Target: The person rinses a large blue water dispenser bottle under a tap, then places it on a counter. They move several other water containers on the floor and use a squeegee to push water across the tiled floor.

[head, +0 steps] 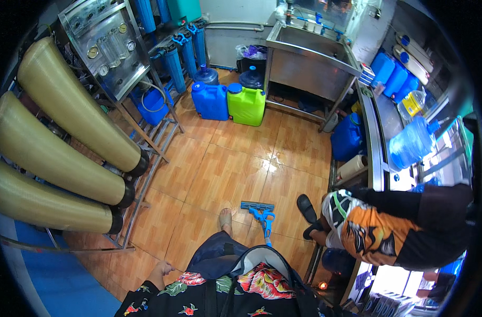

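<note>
My left hand [164, 268] is low in the picture, left of my dark shorts, with its fingers curled; whether it holds anything is unclear. My right hand is out of view. A blue squeegee-type sponge mop [257, 206] rests its head on the wood-look tile floor [209, 174], just right of my bare foot [225, 220]. The mop's blue handle runs back towards my body, where my clothes hide its end. Wet, shiny patches lie on the floor ahead of the mop head.
Large tan filter tanks [78, 107] and a metal frame line the left. Blue [210, 101] and green water containers [247, 105] stand ahead beside a stainless steel sink [308, 59]. Another person [383, 233] in black sandals is close on the right, at a metal counter [369, 130].
</note>
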